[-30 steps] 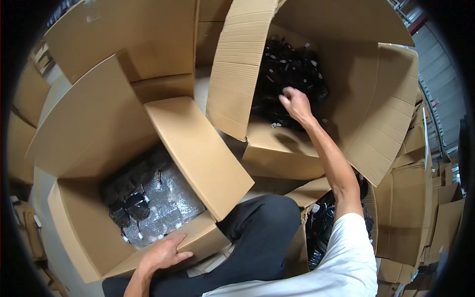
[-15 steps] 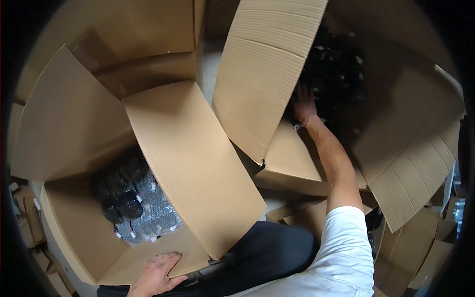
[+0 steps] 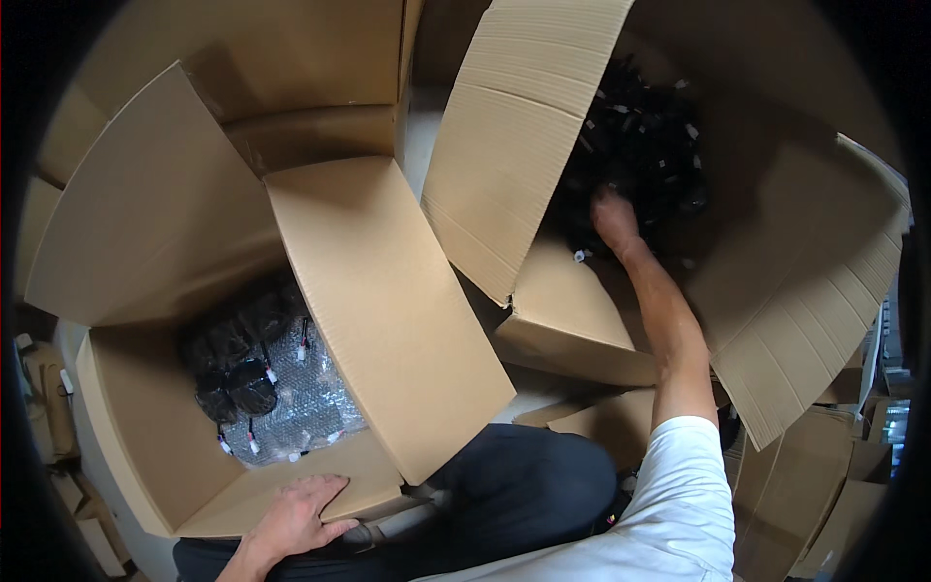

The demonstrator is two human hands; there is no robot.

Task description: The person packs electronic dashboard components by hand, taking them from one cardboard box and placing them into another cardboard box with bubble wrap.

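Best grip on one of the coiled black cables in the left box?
Take a coiled black cable by its bundled loop, not the thin white-tipped ends, coming straight down through the open top. The coils lie flat on bubble wrap, and the box walls block side approaches.

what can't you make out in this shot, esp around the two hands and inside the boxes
- Head view: right hand fingers are buried in the dark pile of black parts; any hold on one is hidden.
- Black parts: too dark and small to identify.
- Left box: its flap covers part of the coiled black cables on bubble wrap.
- Left hand forearm is cut off by the lower edge.
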